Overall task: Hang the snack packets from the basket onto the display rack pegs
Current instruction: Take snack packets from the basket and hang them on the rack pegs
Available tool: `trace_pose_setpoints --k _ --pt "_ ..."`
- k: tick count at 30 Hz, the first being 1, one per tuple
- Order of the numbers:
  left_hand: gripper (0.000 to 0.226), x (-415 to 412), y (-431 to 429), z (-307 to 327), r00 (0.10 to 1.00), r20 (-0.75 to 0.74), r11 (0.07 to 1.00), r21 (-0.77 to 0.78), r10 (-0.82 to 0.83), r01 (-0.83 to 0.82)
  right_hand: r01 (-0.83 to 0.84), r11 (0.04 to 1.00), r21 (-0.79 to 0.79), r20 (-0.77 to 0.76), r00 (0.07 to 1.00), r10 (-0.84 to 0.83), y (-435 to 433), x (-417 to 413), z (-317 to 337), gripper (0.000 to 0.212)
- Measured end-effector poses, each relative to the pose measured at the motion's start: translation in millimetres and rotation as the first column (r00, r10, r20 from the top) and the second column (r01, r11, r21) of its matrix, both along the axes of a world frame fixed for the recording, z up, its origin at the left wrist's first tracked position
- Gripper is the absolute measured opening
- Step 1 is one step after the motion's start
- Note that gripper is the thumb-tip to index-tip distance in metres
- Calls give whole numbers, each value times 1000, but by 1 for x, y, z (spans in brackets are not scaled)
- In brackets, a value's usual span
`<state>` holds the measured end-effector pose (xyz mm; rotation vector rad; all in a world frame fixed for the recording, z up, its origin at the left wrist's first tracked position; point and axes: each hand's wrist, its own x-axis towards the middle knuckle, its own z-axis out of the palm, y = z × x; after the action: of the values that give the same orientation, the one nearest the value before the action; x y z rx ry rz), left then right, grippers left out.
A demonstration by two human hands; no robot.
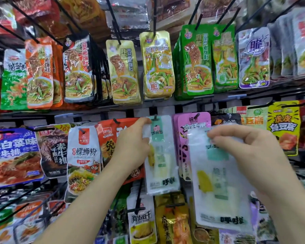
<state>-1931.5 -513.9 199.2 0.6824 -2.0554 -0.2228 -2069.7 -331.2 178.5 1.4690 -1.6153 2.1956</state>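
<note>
Head view: left hand [132, 146] pinches the hung white-mint packet [163, 161]; right hand [245, 152] pinches a matching packet [220, 196].

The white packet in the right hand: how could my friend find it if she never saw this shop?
Look at the display rack of hanging snack packets. In front of its purple packets, the right hand pinches the white packet by its top. Its twin, held by the left hand, hangs on a peg; this one is on no peg.

Green packets [197, 59], gold packets [123, 73], orange packets [40, 73] on upper row, blue packet [12, 155] lower left
</note>
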Motion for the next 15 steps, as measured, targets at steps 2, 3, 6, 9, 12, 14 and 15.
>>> trace_pose_setpoints --k 2,3,6,9,12,14,15 --pt "52 -2 0 0 999 34 999 -28 39 -38 -95 995 -26 0 995 95 5 0 3 11" --pt "53 -4 0 -1 996 56 996 -61 70 -66 -143 989 -25 -24 990 142 7 2 4 9" --pt "54 -4 -1 -2 973 126 960 -228 192 -159 -259 965 -36 -69 964 256 3 10 4 20" --pt "43 2 5 -4 942 155 894 -391 299 -219 -285 955 -86 -71 958 279 -3 15 3 22" --pt "22 12 14 -6 997 -26 969 -235 73 -77 -306 947 -103 -53 952 302 -10 15 2 24" --pt "23 19 32 -4 895 -363 934 141 -259 328 -314 945 -92 -63 949 309 -16 16 2 27" --pt "20 24 43 -1 791 -498 816 247 -355 522 -313 946 -82 -73 949 307 -20 18 3 27"
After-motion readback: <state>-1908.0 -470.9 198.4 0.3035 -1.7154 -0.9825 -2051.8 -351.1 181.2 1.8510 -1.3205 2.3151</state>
